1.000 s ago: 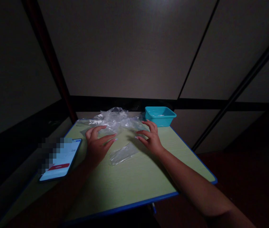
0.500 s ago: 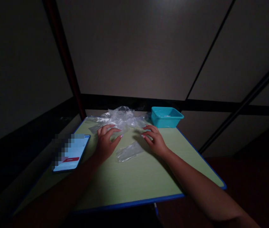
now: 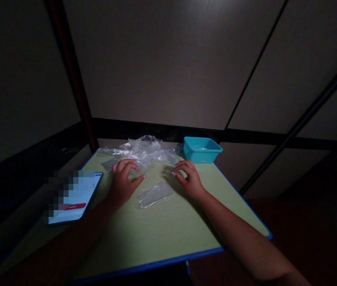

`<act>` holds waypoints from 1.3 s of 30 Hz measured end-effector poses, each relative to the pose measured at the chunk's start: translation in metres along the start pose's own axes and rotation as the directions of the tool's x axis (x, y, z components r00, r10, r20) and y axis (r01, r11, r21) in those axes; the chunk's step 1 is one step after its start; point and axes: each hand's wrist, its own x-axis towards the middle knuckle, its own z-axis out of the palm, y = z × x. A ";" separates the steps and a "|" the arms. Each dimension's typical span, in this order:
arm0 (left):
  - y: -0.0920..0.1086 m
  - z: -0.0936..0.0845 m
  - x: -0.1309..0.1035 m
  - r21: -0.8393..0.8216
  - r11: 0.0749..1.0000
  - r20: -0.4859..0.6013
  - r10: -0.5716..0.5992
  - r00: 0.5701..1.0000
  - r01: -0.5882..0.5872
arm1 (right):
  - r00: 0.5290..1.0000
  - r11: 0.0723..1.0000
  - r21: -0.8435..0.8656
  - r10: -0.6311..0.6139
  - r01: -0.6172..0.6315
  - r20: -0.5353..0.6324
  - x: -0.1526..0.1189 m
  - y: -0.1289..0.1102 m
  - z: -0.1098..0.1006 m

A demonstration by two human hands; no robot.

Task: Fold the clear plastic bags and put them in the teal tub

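A flat clear plastic bag (image 3: pixel 154 194) lies on the green table (image 3: pixel 156 238), between my hands and a little nearer to me. My left hand (image 3: pixel 125 180) hovers to its upper left, fingers curved and apart, holding nothing. On the other side my right hand (image 3: pixel 187 178) is also held over the table with its fingers bent and parted, and nothing is in it. Behind both hands a loose heap of crumpled clear plastic bags (image 3: pixel 144 150) spreads along the far edge.
A turquoise basket (image 3: pixel 202 151) stands at the far right corner of the table. At the left edge lies a phone (image 3: pixel 79 198) with a lit screen, partly blurred. Dark wall panels (image 3: pixel 162 67) rise behind the table, which has a blue rim.
The whole view has shifted, so the table and the things on it appear further left. The fingers of my left hand look slightly more curled. The bags, basket and phone stay in place on the table.
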 end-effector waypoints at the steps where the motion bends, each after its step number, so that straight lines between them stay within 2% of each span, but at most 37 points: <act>1: 0.001 0.000 0.000 -0.005 1.000 0.001 0.012 1.000 -0.012 | 1.000 1.000 -0.003 0.011 -0.011 0.002 0.000 0.000 0.000; 6: 0.003 0.000 -0.002 -0.011 0.997 0.046 0.070 0.996 -0.070 | 0.998 0.997 -0.033 0.065 -0.064 0.026 0.000 0.005 0.001; 12: -0.001 -0.001 -0.001 -0.009 0.998 0.054 0.059 0.997 -0.059 | 0.997 0.994 -0.084 0.070 -0.068 0.019 0.001 0.010 -0.002; 19: -0.002 -0.002 0.001 0.011 0.998 0.048 0.064 0.997 -0.065 | 0.979 0.965 -0.169 0.203 -0.202 -0.012 0.003 0.024 -0.001; 24: -0.001 -0.002 0.002 -0.005 0.999 0.020 0.047 0.999 -0.047 | 0.983 0.966 -0.192 0.181 -0.174 0.019 0.000 0.021 0.001; 31: 0.004 -0.005 0.002 0.031 1.000 0.010 -0.002 1.000 0.002 | 0.994 0.981 -0.161 0.100 -0.105 -0.042 0.001 0.016 -0.006; 39: 0.001 -0.006 0.002 0.046 0.999 -0.009 0.020 1.000 -0.020 | 0.992 0.983 -0.142 0.121 -0.115 0.033 -0.002 0.013 0.001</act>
